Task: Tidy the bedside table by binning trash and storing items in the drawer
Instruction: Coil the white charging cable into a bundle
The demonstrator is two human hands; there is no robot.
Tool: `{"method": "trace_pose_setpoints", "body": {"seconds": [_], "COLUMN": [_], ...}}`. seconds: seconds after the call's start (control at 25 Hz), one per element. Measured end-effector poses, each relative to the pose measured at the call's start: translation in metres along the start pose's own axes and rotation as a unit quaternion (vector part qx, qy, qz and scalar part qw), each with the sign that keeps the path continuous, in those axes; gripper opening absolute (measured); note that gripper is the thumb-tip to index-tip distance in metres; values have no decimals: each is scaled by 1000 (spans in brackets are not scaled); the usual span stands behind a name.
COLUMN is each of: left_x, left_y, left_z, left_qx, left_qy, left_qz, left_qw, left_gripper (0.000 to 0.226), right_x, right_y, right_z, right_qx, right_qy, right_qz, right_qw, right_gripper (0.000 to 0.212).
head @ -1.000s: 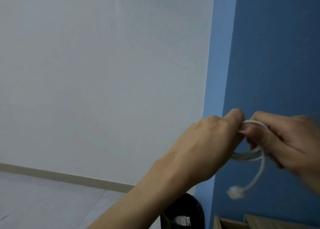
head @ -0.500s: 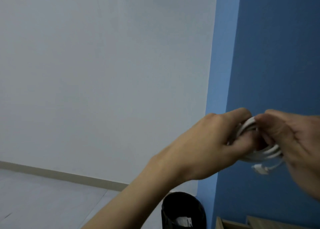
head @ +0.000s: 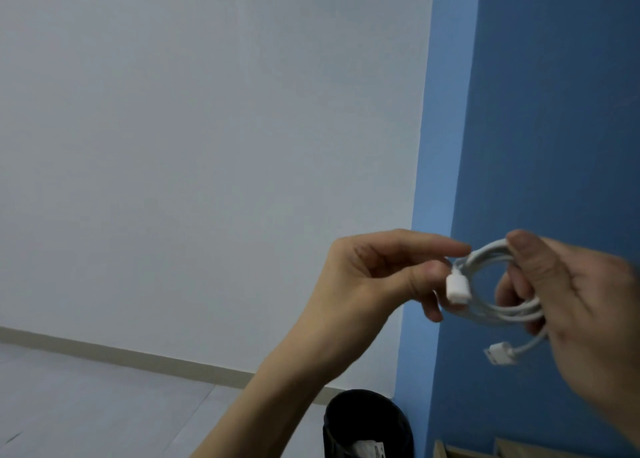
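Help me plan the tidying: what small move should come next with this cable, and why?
Probably tuck the pinched plug through the coil, to lock it. The right hand grips the coiled white cable; the left hand pinches it by that plug at the coil's edge; the other plug dangles loose.

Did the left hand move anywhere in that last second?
Yes. The left hand slid left: its knuckles sat on the blue wall's edge, now they lie over the white wall, only fingertips pinching the cable.
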State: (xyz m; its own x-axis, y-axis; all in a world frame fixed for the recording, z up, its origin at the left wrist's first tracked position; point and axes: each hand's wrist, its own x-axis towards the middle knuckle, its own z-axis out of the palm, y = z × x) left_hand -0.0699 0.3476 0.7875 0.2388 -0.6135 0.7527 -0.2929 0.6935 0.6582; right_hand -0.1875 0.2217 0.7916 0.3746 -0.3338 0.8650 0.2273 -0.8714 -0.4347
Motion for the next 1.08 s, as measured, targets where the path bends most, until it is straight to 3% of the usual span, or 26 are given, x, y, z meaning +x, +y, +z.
{"method": "trace_pose_setpoints", "body": {"seconds": [0.2, 0.4, 0.76, 1.08], "left_x": [-3, -4, -5, -3], "left_y": [-7, -9, -5, -8], "left_z": [8, 15, 15, 18], "left_qx": [163, 110, 148, 230], "left_qy": [45, 8, 53, 125], "left_qz": [32, 6, 41, 86], "left_qw": [985, 994, 987, 961], "left_gripper": [5, 11, 31, 37], "right_x": [-5, -10, -7, -9], "right_y": [-5, -3, -6, -3], "right_z": [6, 5, 2, 2], "right_qx": [-23, -35, -158, -123], "right_qy": [1, 14, 5, -62], "right_qz": [-18, -28, -136, -130], "right_qw": [1000, 999, 978, 982], "right_gripper": [56, 48, 51, 25]}}
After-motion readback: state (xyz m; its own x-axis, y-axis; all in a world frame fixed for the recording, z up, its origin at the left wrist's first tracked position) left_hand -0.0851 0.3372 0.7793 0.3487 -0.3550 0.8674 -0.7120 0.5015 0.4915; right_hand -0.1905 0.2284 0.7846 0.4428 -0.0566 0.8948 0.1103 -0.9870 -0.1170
